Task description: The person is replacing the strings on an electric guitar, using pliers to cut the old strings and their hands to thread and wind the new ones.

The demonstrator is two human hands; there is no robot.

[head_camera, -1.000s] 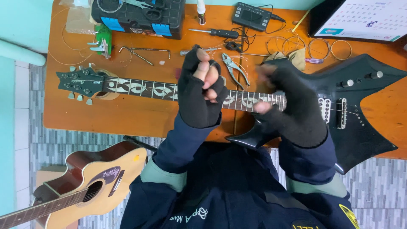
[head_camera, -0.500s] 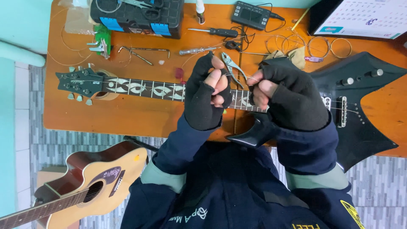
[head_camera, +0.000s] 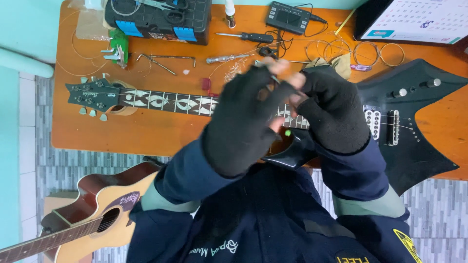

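From the head camera I see my left hand and right hand meeting, gloved, above the black electric guitar lying across the orange table (motion blur: I cannot tell what either grasps). A toolbox sits far left.

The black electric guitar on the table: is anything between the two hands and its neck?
Nothing visible lies between. The left hand and right hand, in black fingerless gloves, hover together above the black electric guitar, over its neck. Motion blur hides what the fingers pinch.
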